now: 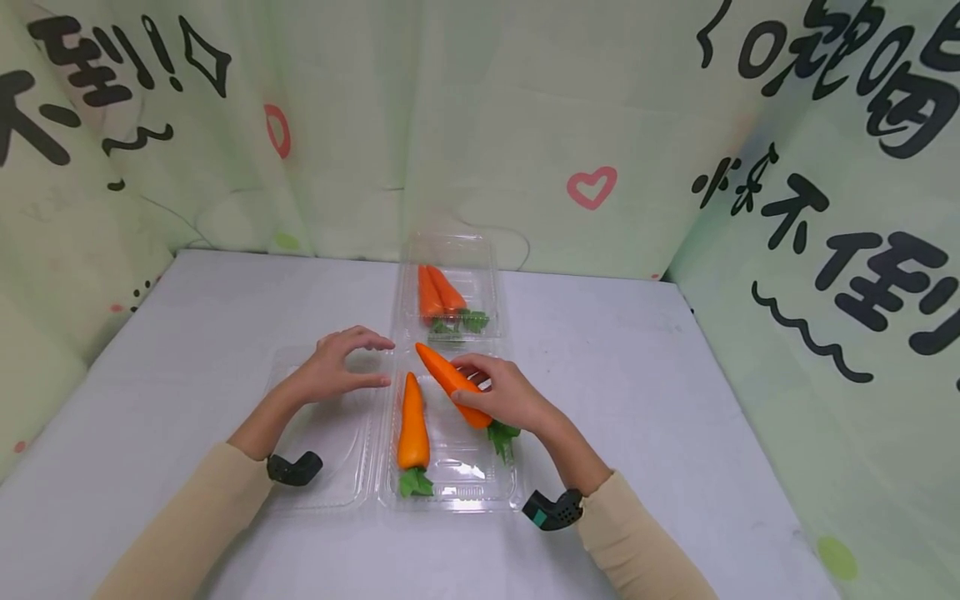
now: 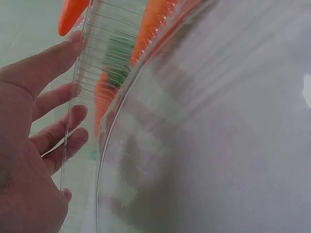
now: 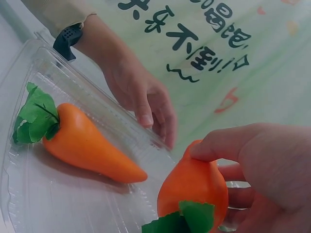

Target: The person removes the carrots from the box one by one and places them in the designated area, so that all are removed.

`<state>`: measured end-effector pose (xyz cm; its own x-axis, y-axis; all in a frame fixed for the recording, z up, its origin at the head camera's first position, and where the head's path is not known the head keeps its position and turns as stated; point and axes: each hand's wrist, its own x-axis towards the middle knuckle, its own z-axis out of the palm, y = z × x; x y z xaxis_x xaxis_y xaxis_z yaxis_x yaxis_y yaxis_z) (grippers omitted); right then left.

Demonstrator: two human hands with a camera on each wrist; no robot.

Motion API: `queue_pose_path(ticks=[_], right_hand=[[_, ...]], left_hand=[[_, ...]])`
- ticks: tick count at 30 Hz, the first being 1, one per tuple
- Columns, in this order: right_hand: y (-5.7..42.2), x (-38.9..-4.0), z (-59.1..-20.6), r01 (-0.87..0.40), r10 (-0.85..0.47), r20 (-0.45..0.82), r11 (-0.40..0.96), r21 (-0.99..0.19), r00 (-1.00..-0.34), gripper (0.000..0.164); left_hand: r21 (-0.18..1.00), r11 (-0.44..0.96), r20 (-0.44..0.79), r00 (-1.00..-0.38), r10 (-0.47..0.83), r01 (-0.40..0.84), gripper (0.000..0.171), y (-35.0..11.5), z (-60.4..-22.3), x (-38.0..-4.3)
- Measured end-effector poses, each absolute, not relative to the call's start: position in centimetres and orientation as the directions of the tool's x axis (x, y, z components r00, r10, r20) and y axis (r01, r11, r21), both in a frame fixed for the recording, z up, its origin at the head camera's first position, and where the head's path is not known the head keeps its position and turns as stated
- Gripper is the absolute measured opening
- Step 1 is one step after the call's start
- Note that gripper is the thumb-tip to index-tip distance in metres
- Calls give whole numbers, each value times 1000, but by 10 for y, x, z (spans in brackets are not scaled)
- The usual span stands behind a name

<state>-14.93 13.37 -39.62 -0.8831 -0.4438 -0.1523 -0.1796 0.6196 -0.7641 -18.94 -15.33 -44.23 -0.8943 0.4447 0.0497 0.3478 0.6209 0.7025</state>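
Note:
My right hand [image 1: 506, 393] grips an orange toy carrot [image 1: 444, 372] with green leaves, its thumb and fingers round the thick part. That carrot hangs tilted over the right half of an open clear plastic clamshell box [image 1: 457, 483], tip pointing away and left. Inside the same half lies another carrot [image 1: 413, 429], leaves toward me, also seen as the whole carrot [image 3: 90, 145] in the right wrist view. My left hand [image 1: 337, 367] is held over the box's left half, the lid [image 1: 322, 479], with thumb and fingers spread and nothing between them.
Behind the open box stands another clear box [image 1: 487, 250] with two carrots [image 1: 442, 292] in it, leaves toward me. Both lie on a white table [image 1: 622, 375]. Pale green curtains [image 1: 480, 125] with writing and hearts enclose the back and sides.

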Motion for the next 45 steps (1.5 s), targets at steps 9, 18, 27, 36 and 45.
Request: queue_pose_path(ticks=[9, 18, 27, 36, 45], right_hand=[[136, -148, -394, -170, -426, -146, 619, -767, -893, 41], [138, -147, -393, -181, -413, -116, 611, -771, -903, 40], [144, -147, -396, -174, -396, -101, 601, -780, -913, 40], [151, -145, -397, -182, -388, -85, 601, -778, -918, 40], [159, -141, -395, -166, -346, -70, 607, -777, -936, 39]], left_hand=[[704, 615, 59, -892, 448, 356, 56, -154, -443, -189], [700, 617, 60, -891, 451, 360, 56, -155, -445, -190], [696, 620, 61, -890, 452, 363, 56, -154, -445, -190], [698, 613, 68, -887, 457, 370, 55, -154, -445, -191], [698, 611, 73, -886, 458, 373, 54, -152, -446, -192]])
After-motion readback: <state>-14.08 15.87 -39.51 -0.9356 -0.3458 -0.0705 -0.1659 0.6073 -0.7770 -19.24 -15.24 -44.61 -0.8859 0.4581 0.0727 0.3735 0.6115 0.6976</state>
